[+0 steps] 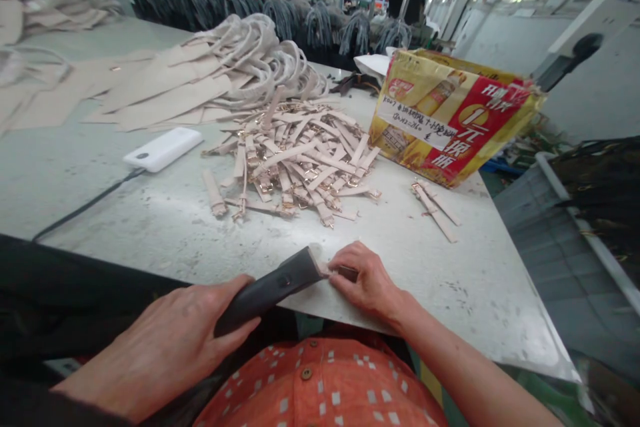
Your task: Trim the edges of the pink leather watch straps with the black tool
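Observation:
My left hand is wrapped round a dark grey handheld tool with a round button on its side. The tool tilts up to the right, and its end meets a small pale piece. My right hand is closed in a pinch at the table's front edge, just beyond the tool's tip. Between its fingers shows a short strap, dark on the visible side and mostly hidden. Ahead of both hands lies a heap of beige straps with gold-coloured buckles.
Two straps lie apart at the right, before a yellow and red carton. A white power bank with a dark cable lies at the left. Beige pieces with looped handles are piled behind. A grey bin stands beyond the table's right edge.

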A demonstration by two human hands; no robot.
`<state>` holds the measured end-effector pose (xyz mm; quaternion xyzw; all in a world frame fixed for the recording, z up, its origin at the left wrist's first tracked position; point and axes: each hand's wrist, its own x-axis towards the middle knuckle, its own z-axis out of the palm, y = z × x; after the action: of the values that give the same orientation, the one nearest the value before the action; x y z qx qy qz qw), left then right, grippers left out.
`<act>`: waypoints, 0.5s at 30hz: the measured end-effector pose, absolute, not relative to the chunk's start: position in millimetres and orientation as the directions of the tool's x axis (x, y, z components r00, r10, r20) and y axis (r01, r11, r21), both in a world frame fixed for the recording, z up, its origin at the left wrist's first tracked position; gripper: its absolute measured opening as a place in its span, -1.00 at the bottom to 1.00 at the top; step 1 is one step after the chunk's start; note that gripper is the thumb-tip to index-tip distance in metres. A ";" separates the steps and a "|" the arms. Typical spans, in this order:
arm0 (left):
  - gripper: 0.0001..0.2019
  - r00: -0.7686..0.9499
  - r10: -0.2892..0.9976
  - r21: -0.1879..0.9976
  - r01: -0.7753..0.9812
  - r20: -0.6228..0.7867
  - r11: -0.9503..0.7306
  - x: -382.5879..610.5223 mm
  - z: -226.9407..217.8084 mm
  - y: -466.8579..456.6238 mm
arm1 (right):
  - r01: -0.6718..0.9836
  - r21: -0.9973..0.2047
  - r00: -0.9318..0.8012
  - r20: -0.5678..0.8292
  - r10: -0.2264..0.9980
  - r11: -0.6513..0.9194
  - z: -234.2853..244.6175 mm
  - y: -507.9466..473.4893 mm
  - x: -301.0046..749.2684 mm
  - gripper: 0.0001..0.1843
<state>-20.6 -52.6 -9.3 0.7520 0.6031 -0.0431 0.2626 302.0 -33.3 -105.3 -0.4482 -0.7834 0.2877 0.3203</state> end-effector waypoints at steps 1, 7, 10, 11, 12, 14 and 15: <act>-0.66 0.278 0.852 0.293 0.943 -0.444 -0.155 -15.4 -2.2 -48.6 | 0.518 -0.741 -0.389 0.242 0.889 0.428 -104.2 -33.7 300.9 -0.82; -0.64 0.324 0.791 0.120 0.944 -0.519 -0.309 8.6 21.0 -32.2 | 0.523 -0.779 -0.345 0.177 0.922 0.345 -96.2 -38.8 300.4 -0.73; -0.67 0.352 0.791 0.137 0.934 -0.500 -0.329 14.9 25.6 -27.9 | 0.519 -0.796 -0.372 0.118 0.921 0.311 -90.7 -37.8 303.2 -0.71; -0.67 0.362 0.794 0.153 0.931 -0.489 -0.331 17.2 27.2 -26.2 | 0.515 -0.800 -0.388 0.104 0.916 0.309 -88.8 -37.1 304.4 -0.71; -0.68 0.371 0.793 0.166 0.928 -0.484 -0.333 19.8 28.7 -24.2 | 0.509 -0.804 -0.402 0.094 0.911 0.308 -87.2 -36.4 305.7 -0.70; -0.67 0.383 0.787 0.178 0.923 -0.484 -0.340 25.4 30.3 -19.9 | 0.493 -0.819 -0.416 0.076 0.906 0.295 -85.0 -35.3 308.1 -0.68; -0.66 0.389 0.781 0.172 0.921 -0.488 -0.351 28.1 30.0 -17.9 | 0.482 -0.830 -0.414 0.068 0.908 0.282 -84.6 -35.1 309.1 -0.67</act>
<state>28.1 -17.9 30.0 0.8055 0.5282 -0.1630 0.2136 309.1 -35.1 -84.6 -0.4632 -0.7500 0.3802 0.2799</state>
